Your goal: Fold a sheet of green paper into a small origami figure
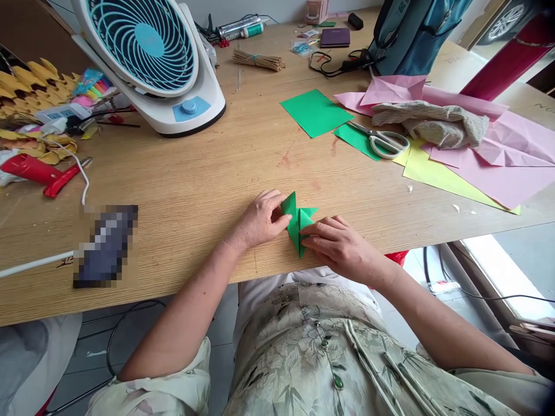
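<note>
A small folded green paper piece (pixel 297 222) with pointed flaps lies on the wooden table (pixel 195 185) near its front edge. My left hand (pixel 260 219) pinches the piece's left side, fingers curled over the upper flap. From the right, my right hand (pixel 340 245) presses its fingertips on the lower right of the folded paper. Both hands rest on the tabletop.
A white and teal fan (pixel 151 58) stands at the back left. Green paper sheets (pixel 316 112), scissors (pixel 384 140), pink paper (pixel 511 156), yellow paper (pixel 429 170) and a grey cloth (pixel 433 124) lie at the right. A red tool (pixel 39 173) and yellow paper shapes (pixel 30 81) sit at the left; a blue bag (pixel 411 34) stands behind.
</note>
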Motion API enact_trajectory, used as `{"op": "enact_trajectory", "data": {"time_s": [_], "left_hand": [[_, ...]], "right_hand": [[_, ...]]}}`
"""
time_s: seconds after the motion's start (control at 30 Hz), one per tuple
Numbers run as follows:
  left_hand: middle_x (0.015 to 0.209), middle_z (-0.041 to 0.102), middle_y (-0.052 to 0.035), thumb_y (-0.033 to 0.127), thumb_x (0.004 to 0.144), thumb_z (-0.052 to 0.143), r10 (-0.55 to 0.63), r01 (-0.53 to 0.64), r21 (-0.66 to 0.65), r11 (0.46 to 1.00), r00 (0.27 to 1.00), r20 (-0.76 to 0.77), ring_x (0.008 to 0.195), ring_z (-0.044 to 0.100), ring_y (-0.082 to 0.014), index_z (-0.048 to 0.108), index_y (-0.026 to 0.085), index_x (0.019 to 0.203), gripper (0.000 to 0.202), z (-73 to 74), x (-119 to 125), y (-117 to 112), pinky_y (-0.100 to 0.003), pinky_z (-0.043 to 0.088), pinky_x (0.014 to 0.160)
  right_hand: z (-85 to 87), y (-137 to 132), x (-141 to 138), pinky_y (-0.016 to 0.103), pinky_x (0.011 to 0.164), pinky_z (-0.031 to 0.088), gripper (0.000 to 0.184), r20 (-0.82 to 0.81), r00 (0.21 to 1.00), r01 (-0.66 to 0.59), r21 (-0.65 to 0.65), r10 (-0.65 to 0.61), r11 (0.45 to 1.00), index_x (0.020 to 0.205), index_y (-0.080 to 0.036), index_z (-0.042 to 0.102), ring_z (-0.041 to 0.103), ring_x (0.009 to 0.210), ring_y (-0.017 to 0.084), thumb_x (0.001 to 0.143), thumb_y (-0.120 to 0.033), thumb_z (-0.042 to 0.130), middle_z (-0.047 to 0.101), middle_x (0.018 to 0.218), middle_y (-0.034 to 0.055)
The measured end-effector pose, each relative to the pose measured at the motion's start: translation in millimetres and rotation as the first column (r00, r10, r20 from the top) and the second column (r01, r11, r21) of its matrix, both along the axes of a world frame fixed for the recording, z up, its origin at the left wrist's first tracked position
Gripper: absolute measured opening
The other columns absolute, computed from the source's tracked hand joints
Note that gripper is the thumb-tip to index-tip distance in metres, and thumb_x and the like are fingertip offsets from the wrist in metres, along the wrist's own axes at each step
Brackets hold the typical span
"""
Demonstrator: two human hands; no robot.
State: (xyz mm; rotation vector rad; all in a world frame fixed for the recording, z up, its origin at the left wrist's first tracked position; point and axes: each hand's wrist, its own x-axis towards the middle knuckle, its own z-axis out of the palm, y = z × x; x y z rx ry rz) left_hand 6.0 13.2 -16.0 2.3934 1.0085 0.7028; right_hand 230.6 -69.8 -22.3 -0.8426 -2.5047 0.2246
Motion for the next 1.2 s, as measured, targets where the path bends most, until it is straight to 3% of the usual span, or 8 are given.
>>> {"op": "enact_trajectory", "data": {"time_s": [0.1,0.27,0.5,0.67,0.87,1.03,1.2], "left_hand": [[0.073,0.047,-0.0004,0.02,0.081,0.059,-0.007,0.007,0.013,1.0,1.0,-0.015,0.076,0.05,-0.0204,0.036,0.024,0.072,0.025,-1.3,0,1,-0.034,0.04,0.073],[0.072,0.048,0.0005,0.021,0.081,0.06,0.001,-0.001,0.02,1.0,1.0,-0.023,0.073,0.049,-0.0188,0.038,0.024,0.072,0.025,-1.8,0,1,-0.031,0.039,0.07],[0.07,0.049,0.0005,0.021,0.079,0.06,-0.001,0.001,0.009,1.0,1.0,-0.011,0.073,0.051,-0.0188,0.038,0.024,0.07,0.024,-2.4,1,3,-0.031,0.04,0.07],[0.07,0.048,0.0009,0.022,0.079,0.061,-0.001,0.001,-0.004,1.0,1.0,-0.004,0.072,0.05,-0.019,0.039,0.024,0.07,0.024,-3.2,1,3,-0.032,0.039,0.07],[0.07,0.047,0.0016,0.021,0.079,0.059,-0.02,0.022,-0.081,0.996,1.0,0.017,0.069,0.049,-0.016,0.043,0.022,0.068,0.02,0.5,-3,5,-0.03,0.038,0.066],[0.082,0.059,-0.0013,0.023,0.08,0.058,-0.044,0.049,-0.172,0.984,0.999,0.031,0.071,0.055,-0.0145,0.055,0.019,0.073,0.009,6.6,-15,4,-0.027,0.042,0.066],[0.091,0.066,-0.0028,0.03,0.082,0.065,0.001,0.013,-0.301,0.953,0.999,0.044,0.081,0.062,-0.0163,0.064,0.018,0.079,0.012,13.4,-22,-4,-0.028,0.045,0.071]], "right_hand": [[-1.0,-3,1,0.037,0.081,0.047,0.024,0.021,0.999,-0.031,0.028,0.03,0.999,0.112,-0.015,0.067,0.059,0.09,0.022,0.104,-0.015,0.044,0.071,0.113,0.0125],[-2.8,-12,1,0.04,0.082,0.051,0.037,0.09,0.996,0.013,0.025,-0.015,1.0,0.137,-0.017,0.058,0.061,0.092,0.024,0.103,-0.019,0.045,0.069,0.112,0.0133],[-4.3,-18,2,0.044,0.088,0.052,0.044,0.04,0.999,-0.024,0.074,0.021,0.997,0.145,-0.019,0.054,0.061,0.106,0.027,0.101,-0.015,0.048,0.067,0.127,0.0157],[-3.1,-18,2,0.046,0.093,0.05,0.038,0.056,0.997,-0.05,0.043,0.048,0.998,0.138,-0.014,0.059,0.061,0.107,0.028,0.1,-0.018,0.052,0.068,0.131,0.0145],[-7.3,-23,6,0.048,0.104,0.048,0.036,0.002,0.997,-0.076,0.025,0.076,0.997,0.135,-0.018,0.06,0.062,0.12,0.026,0.1,-0.019,0.054,0.067,0.137,0.0118],[-10.4,-24,8,0.047,0.107,0.047,0.028,-0.052,0.998,-0.02,0.014,0.021,1.0,0.126,-0.019,0.063,0.067,0.118,0.024,0.099,-0.019,0.056,0.07,0.132,0.012],[-10.4,-23,7,0.047,0.106,0.045,0.029,-0.089,0.99,0.105,-0.028,-0.108,0.994,0.126,-0.019,0.06,0.065,0.121,0.026,0.097,-0.025,0.062,0.072,0.127,0.0118]]}}
